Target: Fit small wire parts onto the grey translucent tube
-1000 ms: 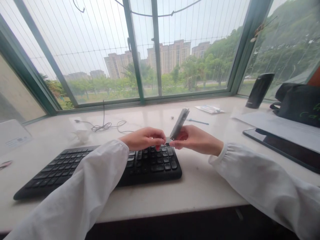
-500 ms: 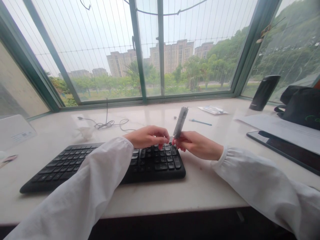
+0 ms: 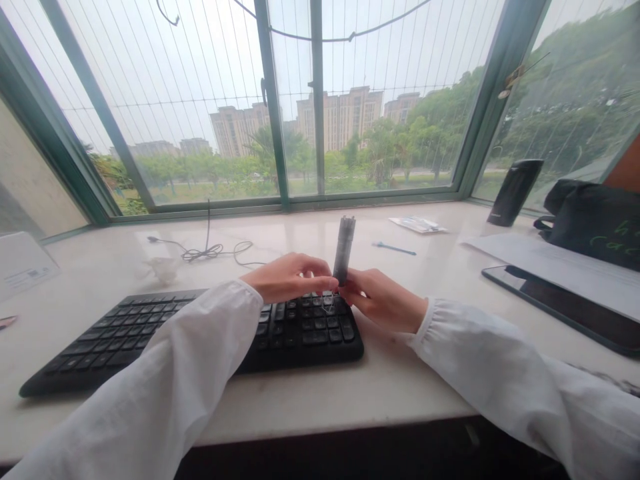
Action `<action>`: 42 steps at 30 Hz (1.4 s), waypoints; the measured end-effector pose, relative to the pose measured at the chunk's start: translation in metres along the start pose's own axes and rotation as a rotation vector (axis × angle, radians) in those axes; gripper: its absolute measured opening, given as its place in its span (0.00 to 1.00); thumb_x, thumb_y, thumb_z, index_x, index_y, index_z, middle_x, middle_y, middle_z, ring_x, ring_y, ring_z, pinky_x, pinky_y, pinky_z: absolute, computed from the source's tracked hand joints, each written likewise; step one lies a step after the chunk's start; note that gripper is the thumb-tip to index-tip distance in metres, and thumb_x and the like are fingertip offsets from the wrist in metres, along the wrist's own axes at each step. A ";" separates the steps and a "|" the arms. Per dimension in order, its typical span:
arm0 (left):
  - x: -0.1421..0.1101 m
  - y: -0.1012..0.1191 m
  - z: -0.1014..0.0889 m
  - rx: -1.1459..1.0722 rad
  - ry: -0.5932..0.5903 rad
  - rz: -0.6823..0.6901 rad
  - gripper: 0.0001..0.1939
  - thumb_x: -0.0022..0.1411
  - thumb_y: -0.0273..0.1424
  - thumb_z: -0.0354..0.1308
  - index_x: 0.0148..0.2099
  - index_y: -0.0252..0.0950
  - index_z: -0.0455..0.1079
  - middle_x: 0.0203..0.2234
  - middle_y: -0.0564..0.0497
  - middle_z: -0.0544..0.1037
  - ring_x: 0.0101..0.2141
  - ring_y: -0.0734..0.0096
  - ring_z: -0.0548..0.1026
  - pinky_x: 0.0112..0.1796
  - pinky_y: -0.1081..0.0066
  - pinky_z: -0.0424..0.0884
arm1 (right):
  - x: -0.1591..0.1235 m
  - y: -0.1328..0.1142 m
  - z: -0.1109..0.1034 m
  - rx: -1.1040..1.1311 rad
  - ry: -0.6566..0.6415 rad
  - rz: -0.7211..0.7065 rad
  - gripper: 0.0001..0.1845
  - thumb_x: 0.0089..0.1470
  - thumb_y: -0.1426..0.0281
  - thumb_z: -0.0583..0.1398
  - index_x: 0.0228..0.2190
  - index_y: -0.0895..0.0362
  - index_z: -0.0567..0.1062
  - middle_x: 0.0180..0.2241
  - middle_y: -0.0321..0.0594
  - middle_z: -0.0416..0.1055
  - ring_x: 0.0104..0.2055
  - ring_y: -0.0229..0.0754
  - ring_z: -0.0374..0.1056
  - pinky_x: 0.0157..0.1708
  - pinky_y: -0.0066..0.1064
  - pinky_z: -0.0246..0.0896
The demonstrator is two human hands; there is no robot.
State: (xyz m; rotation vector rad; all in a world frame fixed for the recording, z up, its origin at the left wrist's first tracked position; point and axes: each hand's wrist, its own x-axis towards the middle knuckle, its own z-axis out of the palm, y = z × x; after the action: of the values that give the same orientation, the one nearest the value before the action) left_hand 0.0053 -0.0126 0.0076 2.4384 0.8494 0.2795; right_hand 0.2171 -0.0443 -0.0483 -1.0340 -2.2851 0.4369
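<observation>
A dark grey, upright handle with thin wire loops at its lower end, which looks like a wire keycap puller [image 3: 343,250], stands over the number-pad side of a black keyboard [image 3: 305,339]. My right hand [image 3: 385,299] grips the foot of the handle from the right. From the left, my left hand [image 3: 293,279] reaches in with thumb and forefinger closed at the handle's lower end, beside the wire. The wire hangs just above the keys; whether it touches them I cannot tell. My left sleeve covers the middle of the keyboard.
Behind the keyboard lie a coiled black cable [image 3: 203,252] and a crumpled clear wrapper [image 3: 163,270]. A blue stick [image 3: 395,248] and a flat packet [image 3: 419,225] are at the back. On the right are a phone [image 3: 565,310], paper [image 3: 595,267], a black bag [image 3: 595,220] and a black cylinder [image 3: 515,192].
The handle has turned from leaning right to nearly upright. My left thumb has moved up against its lower end, and the wire now shows below the fingers. The view has shifted slightly.
</observation>
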 end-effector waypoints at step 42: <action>0.014 -0.012 0.026 0.044 0.080 -0.137 0.17 0.63 0.43 0.54 0.40 0.36 0.78 0.28 0.52 0.76 0.31 0.70 0.68 0.33 0.74 0.61 | 0.001 0.009 0.002 0.344 -0.012 0.171 0.14 0.61 0.60 0.55 0.31 0.58 0.69 0.27 0.34 0.64 0.30 0.37 0.58 0.33 0.31 0.56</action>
State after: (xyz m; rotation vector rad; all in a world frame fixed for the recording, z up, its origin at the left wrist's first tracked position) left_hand 0.0189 -0.0070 -0.0201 2.4092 1.0635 0.3114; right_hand 0.2202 -0.0373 -0.0544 -1.0512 -2.0421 0.8734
